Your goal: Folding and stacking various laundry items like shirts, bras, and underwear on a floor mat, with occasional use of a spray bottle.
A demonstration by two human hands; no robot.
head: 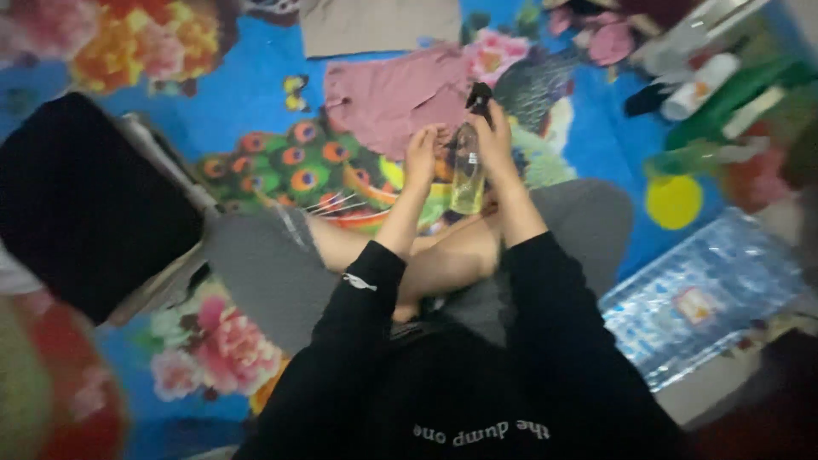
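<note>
The whole view is soft with motion blur, so fine detail is lost. At the far left a black cushion-like block (81, 204) runs off the frame edge, and what lies under it cannot be made out. Next comes the bright blanket (247, 94), printed with flowers and peacock feathers, which covers the floor, with a pinkish-mauve cloth (392, 98) spread flat on it further up.

The person sits cross-legged, both black sleeves reaching forward over bare legs. The left hand (422, 158) is raised with its fingers spread open and pointing upward, gripping nothing; it stands just beside the clear spray bottle (467, 175), and whether it touches the bottle cannot be told. The bottle is upright above the crossed legs, between the two hands, holding yellowish liquid (its lower end blurs into the blanket's pattern). The right hand (496, 140) is closed around the bottle's upper part, fingers up by the black trigger head (479, 95).

At the right, a plastic-wrapped pack of bottles (707, 290) is partly cut off, and the tubes and containers above it are too blurred to identify.
</note>
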